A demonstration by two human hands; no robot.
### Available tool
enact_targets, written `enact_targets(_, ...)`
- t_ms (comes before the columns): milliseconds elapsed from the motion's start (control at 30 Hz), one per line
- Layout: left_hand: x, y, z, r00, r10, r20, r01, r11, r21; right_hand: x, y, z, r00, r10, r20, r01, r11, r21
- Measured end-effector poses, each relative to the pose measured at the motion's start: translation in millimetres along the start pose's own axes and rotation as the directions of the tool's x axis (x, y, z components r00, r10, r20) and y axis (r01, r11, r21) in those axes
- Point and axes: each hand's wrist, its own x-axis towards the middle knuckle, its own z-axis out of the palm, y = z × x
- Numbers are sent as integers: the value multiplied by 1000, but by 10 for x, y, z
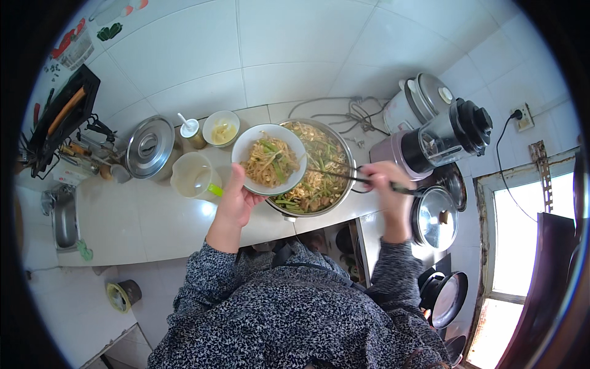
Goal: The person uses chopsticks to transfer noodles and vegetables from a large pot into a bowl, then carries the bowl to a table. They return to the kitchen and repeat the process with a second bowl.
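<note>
My left hand (235, 198) holds a white bowl (237, 147) by its near left side, thumb on the rim. In the bowl lie noodles (258, 161) mixed with green vegetable pieces. The bowl is tilted over the left part of a round electric pan (348, 196) and hides some of it. More noodles with green vegetables and brown chunks (318, 203) fill the pan. My right hand (385, 180), blurred, grips dark chopsticks (336, 174) that reach left over the pan towards the bowl. Their tips are hard to make out.
Left of the pan stand a plastic measuring jug (196, 177), a small bowl with pale yellow food (223, 131), a spice jar (192, 133) and a lidded steel pot (150, 150). Right are a blender (438, 143), a rice cooker (410, 106) and a glass lid (435, 219). A cord (355, 115) lies behind.
</note>
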Motion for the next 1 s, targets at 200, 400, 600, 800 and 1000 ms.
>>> enact_targets(200,-197,68,-11,998,28,-65,-28,1000,6,-138,640,502,747,386,-541,-137,886,443)
enact_targets(400,-228,-26,-101,996,-30,-84,36,997,67,286,156,227,613,453,-647,67,786,614)
enact_targets(600,-133,-193,-141,995,-82,-64,82,997,-7,591,-567,213,710,285,-644,163,823,544)
enact_targets(800,-109,-237,-46,999,-43,9,43,998,-49,608,-1001,368,847,23,-532,242,874,422)
enact_targets(1000,-81,-238,-61,998,-70,8,70,997,-32,459,-973,544,972,-155,-176,211,903,373)
